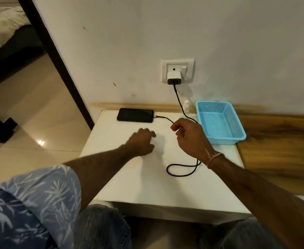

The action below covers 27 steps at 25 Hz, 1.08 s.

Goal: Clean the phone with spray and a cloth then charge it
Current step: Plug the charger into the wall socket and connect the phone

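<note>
A black phone (135, 115) lies screen up at the far left of the white table (147, 186). A black charging cable (181, 170) is plugged into the phone's right end and runs to a white charger (173, 78) in the wall socket. My right hand (188, 137) pinches this cable a little to the right of the phone, and slack loops on the table below my wrist. My left hand (142, 141) hovers low over the table's middle, fingers loosely curled and holding nothing. A small clear spray bottle (185, 105) stands by the wall. I see no cloth.
An empty blue plastic basket (237, 135) sits at the table's far right, beside the bottle. A wooden surface (276, 144) extends to the right. On the left, a dark door frame (57, 56) opens onto a tiled floor. My knees are below the table's near edge.
</note>
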Each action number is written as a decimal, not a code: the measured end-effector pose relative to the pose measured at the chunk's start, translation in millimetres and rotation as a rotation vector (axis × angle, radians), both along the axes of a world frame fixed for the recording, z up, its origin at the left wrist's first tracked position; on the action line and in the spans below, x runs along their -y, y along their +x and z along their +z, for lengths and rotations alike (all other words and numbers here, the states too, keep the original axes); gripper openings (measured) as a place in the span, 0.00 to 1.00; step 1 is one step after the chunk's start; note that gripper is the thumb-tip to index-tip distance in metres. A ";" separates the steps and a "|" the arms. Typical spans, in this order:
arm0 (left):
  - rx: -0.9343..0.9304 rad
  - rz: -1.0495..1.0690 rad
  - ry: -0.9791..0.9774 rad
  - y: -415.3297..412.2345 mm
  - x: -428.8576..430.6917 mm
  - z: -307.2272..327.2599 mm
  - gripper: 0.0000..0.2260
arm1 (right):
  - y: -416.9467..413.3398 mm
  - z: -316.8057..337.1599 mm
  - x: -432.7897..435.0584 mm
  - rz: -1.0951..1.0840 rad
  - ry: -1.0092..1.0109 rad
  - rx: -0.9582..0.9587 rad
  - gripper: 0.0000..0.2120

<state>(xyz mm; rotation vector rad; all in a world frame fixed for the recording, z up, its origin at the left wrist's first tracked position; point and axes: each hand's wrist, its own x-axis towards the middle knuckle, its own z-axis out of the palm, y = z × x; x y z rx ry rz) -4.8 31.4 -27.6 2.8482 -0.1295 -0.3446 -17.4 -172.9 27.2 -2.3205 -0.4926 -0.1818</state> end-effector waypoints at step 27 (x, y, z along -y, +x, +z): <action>-0.004 0.033 0.089 143.7 -100.9 -0.7 0.36 | 177.5 -95.2 -91.3 -0.037 -0.317 -0.055 0.05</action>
